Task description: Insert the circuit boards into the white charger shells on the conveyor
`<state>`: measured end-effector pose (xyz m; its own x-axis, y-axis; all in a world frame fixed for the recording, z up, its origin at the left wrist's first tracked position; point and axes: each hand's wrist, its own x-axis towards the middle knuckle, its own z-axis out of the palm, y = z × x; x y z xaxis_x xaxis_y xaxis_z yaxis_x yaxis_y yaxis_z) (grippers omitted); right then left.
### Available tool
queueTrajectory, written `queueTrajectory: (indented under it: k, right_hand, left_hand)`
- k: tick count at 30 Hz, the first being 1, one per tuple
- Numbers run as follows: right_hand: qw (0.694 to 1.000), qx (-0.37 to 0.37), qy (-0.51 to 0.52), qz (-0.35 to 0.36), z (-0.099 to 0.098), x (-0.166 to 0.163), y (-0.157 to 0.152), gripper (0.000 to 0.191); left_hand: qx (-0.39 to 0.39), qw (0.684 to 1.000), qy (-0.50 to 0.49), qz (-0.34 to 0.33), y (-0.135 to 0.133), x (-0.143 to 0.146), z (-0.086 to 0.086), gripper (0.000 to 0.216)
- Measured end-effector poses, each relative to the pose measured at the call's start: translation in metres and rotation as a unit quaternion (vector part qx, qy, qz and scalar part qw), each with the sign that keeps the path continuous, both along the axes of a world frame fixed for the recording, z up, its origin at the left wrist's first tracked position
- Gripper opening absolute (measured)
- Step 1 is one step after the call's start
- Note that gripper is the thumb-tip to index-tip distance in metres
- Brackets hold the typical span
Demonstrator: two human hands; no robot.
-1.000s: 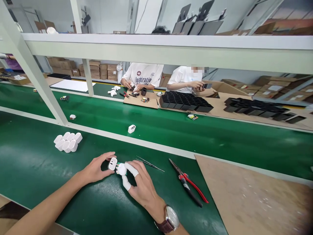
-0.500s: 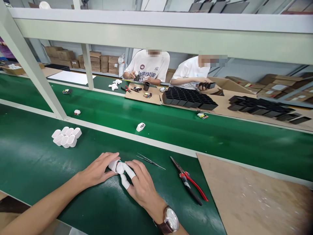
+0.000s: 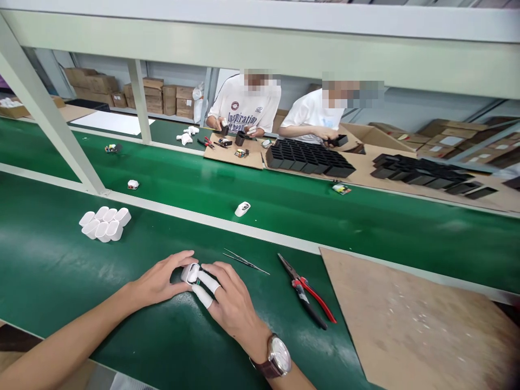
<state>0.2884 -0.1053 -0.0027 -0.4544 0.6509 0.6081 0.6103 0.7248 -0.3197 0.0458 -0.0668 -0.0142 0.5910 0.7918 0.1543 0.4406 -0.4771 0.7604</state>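
My left hand (image 3: 164,279) grips a small white plastic housing (image 3: 187,274) between thumb and fingers, its open mouth facing my right hand. A circuit board (image 3: 198,281) with a white wrapped part (image 3: 193,272) sits at that mouth, partly inside. My right hand (image 3: 227,298), wearing white finger cots on thumb and index finger, pinches the board's outer edge; the exact contact is partly hidden by the fingers. Just beyond lie metal tweezers (image 3: 246,261), and to their right long-nose pliers (image 3: 303,290) with red and black handles.
Several empty white housings (image 3: 106,222) stand together at left. A brown board (image 3: 406,319) lies at right. On the green belt (image 3: 195,189) are a filled white housing (image 3: 242,209) and loose circuit boards. Two people work opposite, beside rows of black cases (image 3: 309,158). A metal frame (image 3: 73,119) crosses above.
The white wrapped part has gone deeper into the housing, and my right fingers have drawn back slightly from it. Items on the belt have moved right. The view has shifted a little.
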Motion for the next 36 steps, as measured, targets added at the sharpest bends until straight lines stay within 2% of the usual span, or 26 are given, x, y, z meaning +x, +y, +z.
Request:
queueTrajectory:
  k: [3, 6, 10, 18, 21, 25, 28, 30, 33, 36]
  right_hand:
    - [1.000, -0.009, -0.015, 0.012, 0.001, -0.003, 0.001, 0.035]
    - [0.999, -0.036, -0.025, 0.014, 0.002, -0.009, 0.004, 0.027]
    - [0.999, -0.048, 0.024, 0.005, -0.001, -0.014, 0.006, 0.035]
    - [0.998, 0.009, -0.047, 0.046, -0.002, -0.009, 0.005, 0.036]
    - [0.997, -0.001, -0.064, 0.053, -0.002, -0.010, 0.007, 0.037]
    - [0.997, -0.047, 0.009, 0.059, -0.004, -0.014, 0.010, 0.037]
    - [0.997, -0.048, 0.037, 0.040, -0.004, -0.014, 0.012, 0.039]
    - [0.999, -0.023, -0.002, 0.022, -0.003, -0.014, 0.012, 0.034]
    - [0.995, 0.025, -0.093, 0.031, -0.001, -0.016, 0.011, 0.026]
    - [0.992, 0.042, -0.118, 0.034, 0.000, -0.014, 0.012, 0.026]
  left_hand:
    - [-0.055, 0.998, -0.021, 0.009, -0.002, 0.002, -0.002, 0.066]
    - [-0.063, 0.997, -0.034, 0.019, -0.002, 0.003, -0.004, 0.064]
    - [-0.062, 0.997, -0.030, 0.015, 0.000, 0.001, -0.006, 0.067]
    - [-0.060, 0.998, -0.014, 0.000, 0.002, -0.002, -0.008, 0.068]
    - [-0.076, 0.997, -0.022, 0.004, 0.003, -0.002, -0.007, 0.067]
    - [-0.093, 0.995, -0.043, 0.002, 0.004, -0.002, -0.005, 0.067]
    - [-0.096, 0.994, -0.048, -0.008, 0.005, -0.001, -0.006, 0.068]
    - [-0.096, 0.994, -0.043, -0.010, 0.006, -0.001, -0.006, 0.068]
    - [-0.097, 0.995, -0.030, -0.006, 0.005, -0.001, -0.005, 0.068]
    - [-0.086, 0.996, -0.024, -0.011, 0.004, 0.000, -0.003, 0.068]
